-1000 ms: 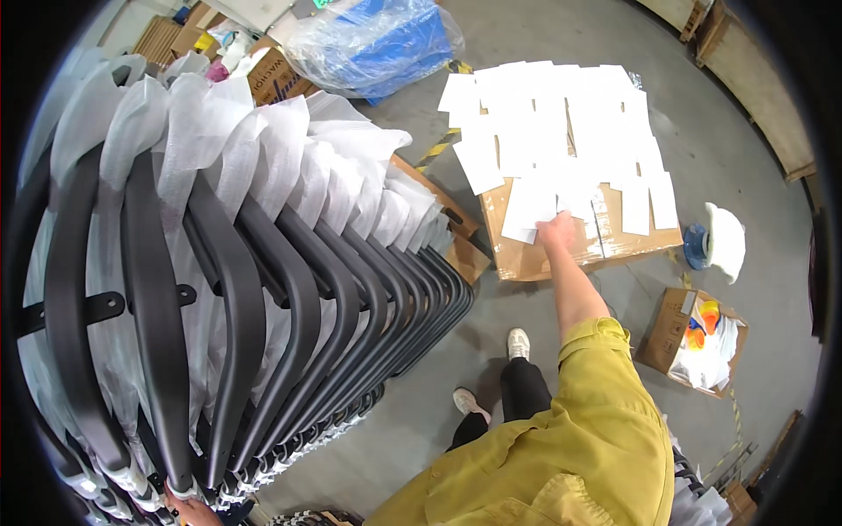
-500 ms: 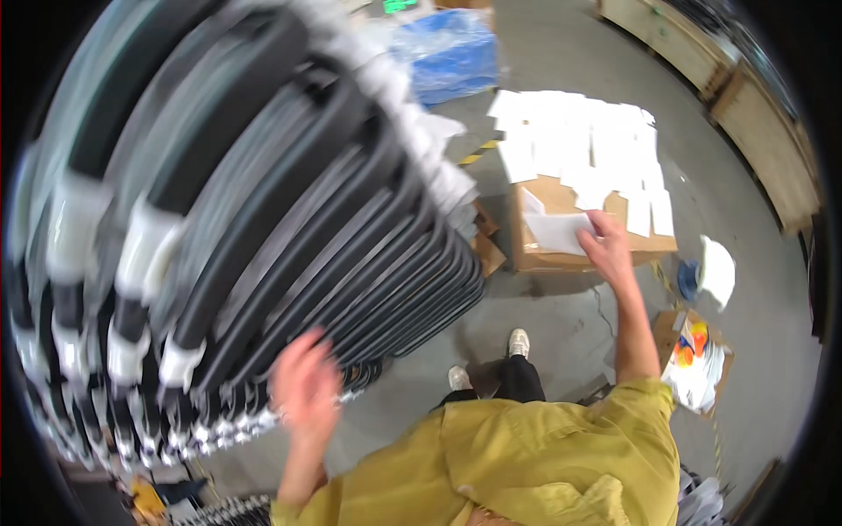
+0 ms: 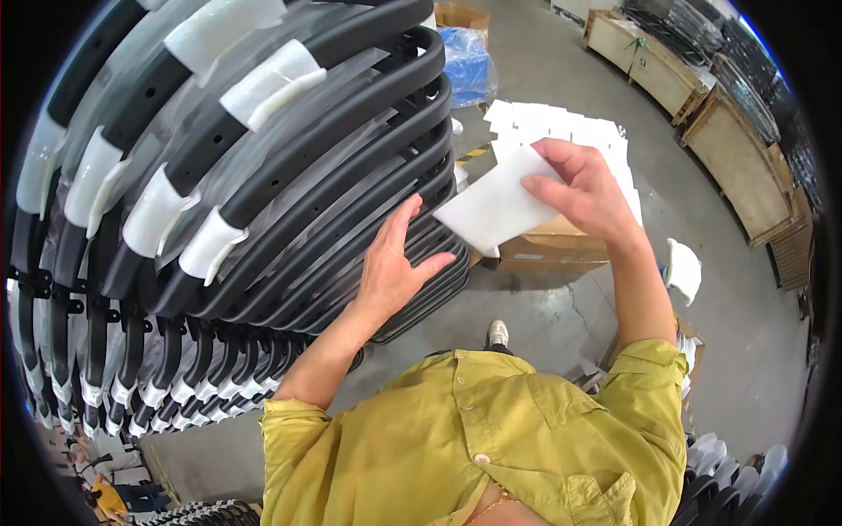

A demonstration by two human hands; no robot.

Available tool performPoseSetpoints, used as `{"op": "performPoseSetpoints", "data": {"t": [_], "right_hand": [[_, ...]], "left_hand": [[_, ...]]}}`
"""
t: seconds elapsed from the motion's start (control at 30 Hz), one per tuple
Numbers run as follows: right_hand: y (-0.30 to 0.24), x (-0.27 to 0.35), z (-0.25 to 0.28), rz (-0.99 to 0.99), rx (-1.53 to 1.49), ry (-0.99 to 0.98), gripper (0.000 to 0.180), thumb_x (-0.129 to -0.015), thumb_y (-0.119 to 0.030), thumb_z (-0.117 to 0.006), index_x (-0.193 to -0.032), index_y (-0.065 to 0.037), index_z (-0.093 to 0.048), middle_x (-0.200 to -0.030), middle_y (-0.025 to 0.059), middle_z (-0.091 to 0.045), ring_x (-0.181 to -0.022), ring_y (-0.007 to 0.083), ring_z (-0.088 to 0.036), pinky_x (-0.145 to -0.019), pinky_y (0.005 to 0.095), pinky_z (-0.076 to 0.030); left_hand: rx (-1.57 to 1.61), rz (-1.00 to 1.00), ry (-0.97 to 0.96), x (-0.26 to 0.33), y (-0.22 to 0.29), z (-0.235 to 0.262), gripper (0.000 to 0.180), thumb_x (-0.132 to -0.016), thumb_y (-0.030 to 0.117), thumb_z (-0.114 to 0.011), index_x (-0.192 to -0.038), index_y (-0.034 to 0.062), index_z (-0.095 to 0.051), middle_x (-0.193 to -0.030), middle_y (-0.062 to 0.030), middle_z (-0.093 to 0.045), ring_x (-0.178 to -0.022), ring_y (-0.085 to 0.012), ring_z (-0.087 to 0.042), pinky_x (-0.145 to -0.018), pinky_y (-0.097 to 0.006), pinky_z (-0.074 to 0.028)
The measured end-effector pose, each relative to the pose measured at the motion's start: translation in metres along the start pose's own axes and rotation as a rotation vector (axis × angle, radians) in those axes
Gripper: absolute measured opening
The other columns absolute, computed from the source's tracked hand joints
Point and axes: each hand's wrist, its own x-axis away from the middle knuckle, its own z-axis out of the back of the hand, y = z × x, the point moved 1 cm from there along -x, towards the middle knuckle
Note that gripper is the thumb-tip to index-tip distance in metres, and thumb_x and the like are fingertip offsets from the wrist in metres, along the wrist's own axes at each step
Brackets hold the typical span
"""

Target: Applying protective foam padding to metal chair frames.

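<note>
My right hand (image 3: 586,188) pinches the edge of a thin white foam sheet (image 3: 491,202) between thumb and fingers, holding it up in front of me. To its left, my left hand (image 3: 390,273) is open, thumb and fingers apart, with nothing in it; the sheet's left corner points toward it. Close by on the left stand stacked black curved tube frames (image 3: 324,162). Several of them have white foam wraps (image 3: 158,215) around their tubes, with clear plastic film between the frames.
Behind my right hand, more white sheets (image 3: 535,121) lie spread on a cardboard box (image 3: 548,252). A blue plastic-wrapped bundle (image 3: 465,66) stands at the back. Wooden crates (image 3: 737,149) line the far right. A person in yellow (image 3: 110,500) is at the lower left.
My right hand has lifted the foam sheet away from the box, toward the frames. My left hand has moved up and right, toward the sheet. The view has shifted.
</note>
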Motion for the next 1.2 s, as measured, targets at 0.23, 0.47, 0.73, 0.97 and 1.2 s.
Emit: {"op": "performPoseSetpoints", "data": {"t": [0.23, 0.47, 0.73, 0.97, 1.2], "right_hand": [[-0.052, -0.016, 0.022, -0.036, -0.306, -0.158, 0.023, -0.072, -0.012, -0.059, -0.092, 0.001, -0.059, -0.079, 0.002, -0.061, -0.068, 0.0085, -0.056, -0.066, 0.0213, -0.044], [-0.02, -0.033, 0.04, -0.088, -0.573, 0.03, 0.024, -0.075, -0.011, -0.057, -0.097, 0.0, -0.058, -0.087, 0.0048, -0.061, -0.074, 0.0115, -0.058, -0.069, 0.0242, -0.045], [0.038, -0.031, 0.074, -0.154, -0.696, 0.199, 0.022, -0.075, -0.007, -0.058, -0.094, 0.003, -0.056, -0.084, 0.0083, -0.06, -0.071, 0.0137, -0.058, -0.064, 0.024, -0.047], [0.075, -0.031, 0.077, -0.238, -0.659, 0.253, 0.016, -0.075, -0.007, -0.059, -0.089, 0.001, -0.056, -0.08, 0.0063, -0.06, -0.067, 0.0124, -0.057, -0.063, 0.0241, -0.046], [0.108, -0.02, 0.078, -0.296, -0.514, 0.051, 0.024, -0.071, -0.003, -0.061, -0.094, -0.003, -0.056, -0.084, 0.0044, -0.061, -0.073, 0.0098, -0.057, -0.069, 0.0233, -0.045]], "left_hand": [[0.348, 0.031, -0.329, -0.024, 0.002, 0.02, 0.091, -0.052, 0.017, -0.081, -0.128, 0.0035, -0.032, -0.124, -0.0096, -0.043, -0.113, -0.0207, -0.042, -0.097, -0.031, -0.031], [1.077, 0.389, -0.531, -0.003, -0.014, -0.036, 0.046, -0.063, 0.006, -0.071, -0.106, 0.0017, -0.053, -0.1, -0.0085, -0.059, -0.089, -0.0167, -0.057, -0.083, -0.033, -0.044], [0.887, 0.62, -0.448, -0.027, -0.01, -0.029, 0.027, -0.072, 0.013, -0.069, -0.093, -0.0013, -0.06, -0.084, -0.0041, -0.062, -0.072, -0.0087, -0.057, -0.069, -0.023, -0.046], [0.727, 0.694, -0.556, -0.041, -0.015, -0.018, 0.029, -0.069, 0.012, -0.069, -0.093, -0.0027, -0.06, -0.084, -0.0053, -0.063, -0.073, -0.0091, -0.057, -0.07, -0.024, -0.046], [0.684, 0.664, -0.621, -0.045, -0.018, -0.011, 0.036, -0.068, 0.011, -0.069, -0.1, -0.0014, -0.057, -0.089, -0.005, -0.062, -0.078, -0.0088, -0.056, -0.073, -0.024, -0.045]]}}
